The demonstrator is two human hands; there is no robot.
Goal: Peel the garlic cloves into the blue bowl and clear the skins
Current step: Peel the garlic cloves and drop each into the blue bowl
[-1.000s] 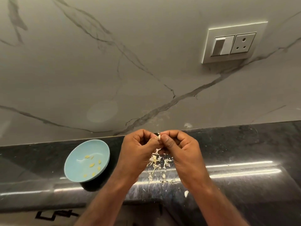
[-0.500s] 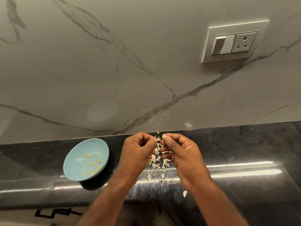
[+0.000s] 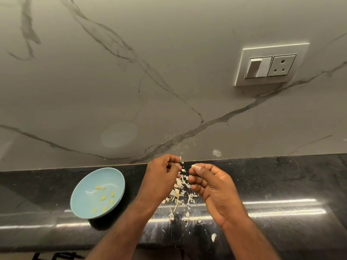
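Two hands work above the dark counter [image 3: 281, 181] in the head view, with a small gap between them. My right hand [image 3: 214, 186] has its fingers [image 3: 199, 168] curled in, thumb and forefinger pinching a pale garlic clove [image 3: 193, 166] at the very tips. My left hand [image 3: 161, 177] is curled too, nipping a scrap of skin [image 3: 180, 158] that sticks up from it. Scrap and clove do not touch, so I judge that piece is torn clear. I cannot tell whether the clove is fully bare.

I hold both hands over the heap of skins [image 3: 178, 196] so the flakes drop in one place, which makes them easier to clear. One stray skin [image 3: 213, 237] lies apart, near the front edge. The blue bowl [image 3: 82, 201] sits on the counter just left of my left forearm, with several peeled cloves [image 3: 103, 197] inside. It is close enough that dropping the next one should take only a short reach.
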